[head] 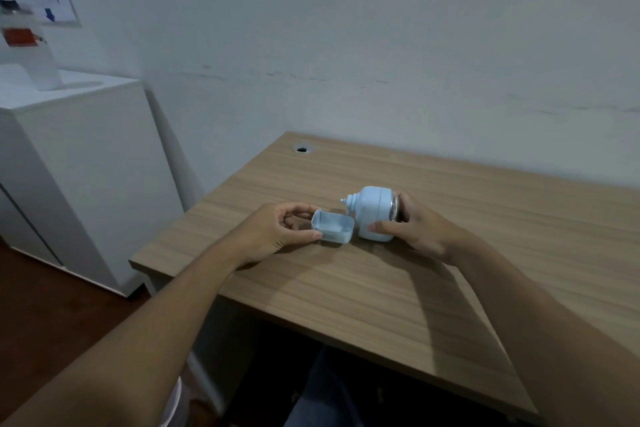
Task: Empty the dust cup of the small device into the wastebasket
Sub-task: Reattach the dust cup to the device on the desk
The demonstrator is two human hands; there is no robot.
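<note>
A small pale blue device (372, 211) lies on its side on the wooden desk (485, 218), its nozzle pointing left. My right hand (412, 225) grips its right end, thumb along the front. A pale blue rectangular dust cup (333, 227) sits just left of the device, separated from it, its open side facing up and toward me. My left hand (273, 230) pinches the cup's left end between thumb and fingers. No wastebasket is in view.
A white cabinet (79, 156) stands left of the desk with a white stand (38, 55) on top. A round cable hole (302, 149) sits at the desk's far left corner. Dark wooden floor (41, 315) lies at the left.
</note>
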